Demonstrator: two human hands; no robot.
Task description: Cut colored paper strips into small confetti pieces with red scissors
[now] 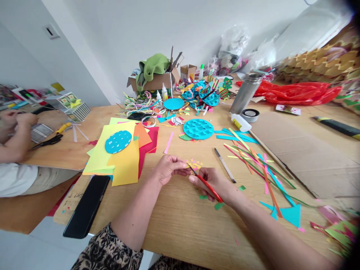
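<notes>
Red scissors (210, 188) are gripped by the right hand (221, 182); at its ten o'clock, the left hand (170, 167) is pinched closed

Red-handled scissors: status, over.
Right hand gripping red-handled scissors. Left hand pinched at the blade tips, contents unclear. Green paper scraps near right hand, seemingly not blocking.

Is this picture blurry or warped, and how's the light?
Head view: dark, blurred patches at the right corners; head view: the bumpy tan stack looks stretched and soft, upper right; head view: bright, diffuse light, with the red scissors fairly crisp in the right hand.
</notes>
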